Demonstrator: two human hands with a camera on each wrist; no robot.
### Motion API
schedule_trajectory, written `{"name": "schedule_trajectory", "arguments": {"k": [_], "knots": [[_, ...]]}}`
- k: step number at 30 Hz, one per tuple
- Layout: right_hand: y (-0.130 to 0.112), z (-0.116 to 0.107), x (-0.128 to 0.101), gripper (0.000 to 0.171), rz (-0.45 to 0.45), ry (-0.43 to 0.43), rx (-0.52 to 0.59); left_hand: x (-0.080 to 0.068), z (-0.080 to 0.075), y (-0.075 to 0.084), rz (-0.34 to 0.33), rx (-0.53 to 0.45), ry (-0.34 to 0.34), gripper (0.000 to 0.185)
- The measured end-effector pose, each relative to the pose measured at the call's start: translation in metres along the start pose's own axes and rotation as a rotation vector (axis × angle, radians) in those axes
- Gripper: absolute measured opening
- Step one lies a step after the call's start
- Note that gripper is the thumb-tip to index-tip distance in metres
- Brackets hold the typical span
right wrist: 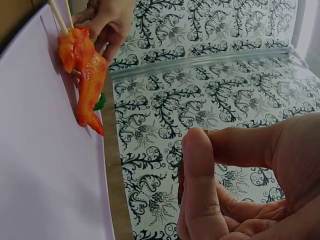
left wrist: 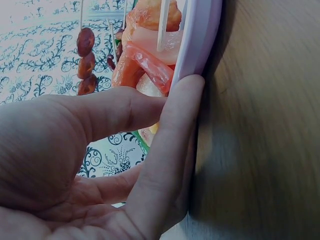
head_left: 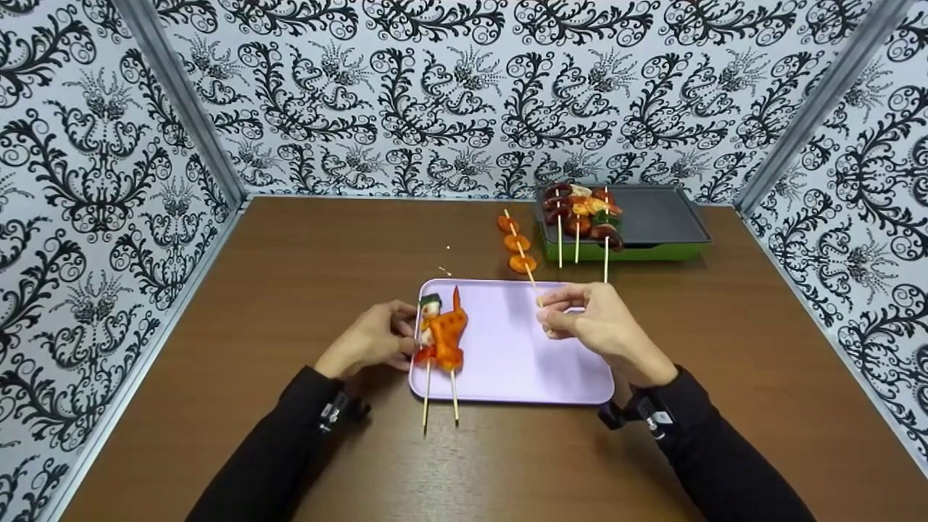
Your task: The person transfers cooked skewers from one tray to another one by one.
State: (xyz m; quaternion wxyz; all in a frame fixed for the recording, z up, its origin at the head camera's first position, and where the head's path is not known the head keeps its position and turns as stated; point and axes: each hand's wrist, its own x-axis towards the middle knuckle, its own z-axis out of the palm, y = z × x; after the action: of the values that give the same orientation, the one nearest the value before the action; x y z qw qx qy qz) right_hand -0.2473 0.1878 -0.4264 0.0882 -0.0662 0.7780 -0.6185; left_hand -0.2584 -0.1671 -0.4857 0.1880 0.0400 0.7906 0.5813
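Pale lilac rectangular tray with rounded corners [head_left: 507,370] on a brown wood-grain table [head_left: 312,254]. The left hand [head_left: 373,335] grips the tray's left rim between thumb and fingers. The right hand [head_left: 598,322], apart from the left, pinches a wooden skewer of three orange round slices [head_left: 518,243] above the tray, the slices extending past its far edge. At the tray's left end lie an orange-red wing-shaped skewer [head_left: 449,333] and a mixed-piece skewer with a dark green top [head_left: 429,308]. Beyond the tray's far right corner: a green-sided, dark-topped rectangular grill [head_left: 652,217] bearing loaded skewers [head_left: 580,210].
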Motion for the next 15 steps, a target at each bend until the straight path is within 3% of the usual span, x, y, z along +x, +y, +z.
{"name": "schedule_trajectory", "arguments": {"k": [15], "knots": [[0.008,0.017,-0.010,0.031,0.021,-0.112,-0.015,0.000,0.001,0.001,-0.017,-0.012,0.012,0.067]]}}
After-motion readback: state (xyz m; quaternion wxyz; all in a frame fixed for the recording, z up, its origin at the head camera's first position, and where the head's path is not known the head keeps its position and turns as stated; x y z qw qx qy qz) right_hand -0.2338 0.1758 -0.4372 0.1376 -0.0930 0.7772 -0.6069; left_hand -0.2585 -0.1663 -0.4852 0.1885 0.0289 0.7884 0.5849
